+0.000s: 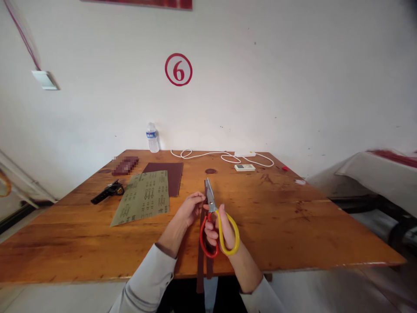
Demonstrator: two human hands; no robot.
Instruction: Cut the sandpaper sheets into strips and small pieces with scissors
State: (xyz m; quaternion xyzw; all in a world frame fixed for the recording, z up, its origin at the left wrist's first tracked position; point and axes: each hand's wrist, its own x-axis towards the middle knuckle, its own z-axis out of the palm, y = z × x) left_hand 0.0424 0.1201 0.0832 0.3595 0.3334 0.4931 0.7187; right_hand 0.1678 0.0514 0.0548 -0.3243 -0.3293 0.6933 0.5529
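My right hand (229, 228) has its fingers through the handles of a pair of scissors (211, 204), one loop red and one yellow. The blades point away from me and look almost closed, lying along a dark brown sandpaper strip (200, 265). Beside the blades, my left hand (191, 209) pinches the strip's upper part. The strip hangs down past the table's near edge, with a second brown piece next to it, partly behind the red loop. To the left lie a sandpaper sheet with its printed tan back up (143, 200) and a brown sheet (175, 180) partly under it.
A black tool-like object (109, 192) lies left of the sheets on the wooden table (276, 234), near a blurred dark red item (125, 166). A water bottle (152, 138) stands by the wall. A white cable (202, 154), power strip (245, 154) and small white device (244, 168) lie at the back.
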